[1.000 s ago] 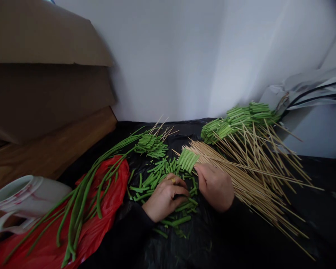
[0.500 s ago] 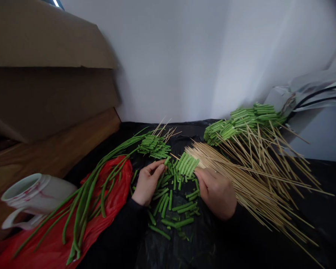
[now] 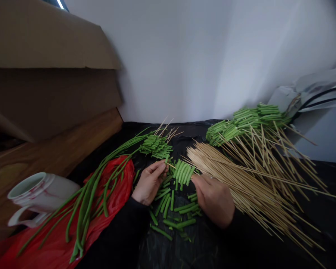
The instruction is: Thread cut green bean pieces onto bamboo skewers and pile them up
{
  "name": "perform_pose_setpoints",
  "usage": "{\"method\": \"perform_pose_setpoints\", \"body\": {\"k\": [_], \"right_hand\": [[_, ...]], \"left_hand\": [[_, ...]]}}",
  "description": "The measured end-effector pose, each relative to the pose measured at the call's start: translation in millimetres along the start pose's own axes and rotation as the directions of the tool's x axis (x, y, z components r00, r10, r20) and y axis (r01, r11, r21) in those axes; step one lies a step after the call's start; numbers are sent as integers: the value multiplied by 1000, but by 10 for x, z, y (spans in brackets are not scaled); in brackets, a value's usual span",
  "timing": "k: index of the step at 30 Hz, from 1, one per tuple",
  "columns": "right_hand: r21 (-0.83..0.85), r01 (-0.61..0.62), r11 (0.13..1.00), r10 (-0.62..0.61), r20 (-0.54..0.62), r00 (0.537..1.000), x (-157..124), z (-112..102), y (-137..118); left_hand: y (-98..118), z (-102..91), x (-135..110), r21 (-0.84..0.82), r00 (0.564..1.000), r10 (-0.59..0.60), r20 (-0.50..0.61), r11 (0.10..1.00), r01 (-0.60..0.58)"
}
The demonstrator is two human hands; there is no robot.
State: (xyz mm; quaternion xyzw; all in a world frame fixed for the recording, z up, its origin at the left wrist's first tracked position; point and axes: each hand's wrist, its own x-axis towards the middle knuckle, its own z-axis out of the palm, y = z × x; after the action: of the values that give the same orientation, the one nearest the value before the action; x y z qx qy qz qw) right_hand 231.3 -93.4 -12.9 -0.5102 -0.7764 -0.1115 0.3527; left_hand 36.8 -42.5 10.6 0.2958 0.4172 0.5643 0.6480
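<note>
Left hand [image 3: 150, 182] low over the black-covered surface [image 3: 268, 246], fingertips pinched shut on a short green bean piece [image 3: 166, 160] at the pointed tip of a skewer [image 3: 172, 166]. Right hand [image 3: 214, 198] closed on the same skewer at its other end, just right of the threaded beans [image 3: 183, 172].

The skewer's long axis runs from upper left down to lower right, its bare point aimed up-left toward the left fingertips. The bean pieces on it sit side by side, crosswise to the stick, their own lengths running from near-left to far-right. The assembly is held just above the surface, between the two hands, in front of the person.

Under and between the hands: loose cut bean pieces [image 3: 170, 209] scattered on the black sheet. To the right, touching the right hand's far side, a big fan of bare bamboo skewers [image 3: 254, 179]. Beyond them, against the wall, a stack of finished bean skewers [image 3: 240, 121]; a smaller finished stack [image 3: 156, 146] lies behind the left hand. Left: long uncut beans [image 3: 92, 190] across a red plastic bag [image 3: 44, 243], a white mug [image 3: 36, 196] beside it.
</note>
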Motion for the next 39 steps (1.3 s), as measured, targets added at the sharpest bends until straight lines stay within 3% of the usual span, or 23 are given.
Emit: {"method": "perform_pose_setpoints", "body": {"k": [39], "right_hand": [[-19,21,1000,-21,37,999,-9,-23,-26]], "left_hand": [[-5,-13,38,-19,997,30,-74,999,-32]]}}
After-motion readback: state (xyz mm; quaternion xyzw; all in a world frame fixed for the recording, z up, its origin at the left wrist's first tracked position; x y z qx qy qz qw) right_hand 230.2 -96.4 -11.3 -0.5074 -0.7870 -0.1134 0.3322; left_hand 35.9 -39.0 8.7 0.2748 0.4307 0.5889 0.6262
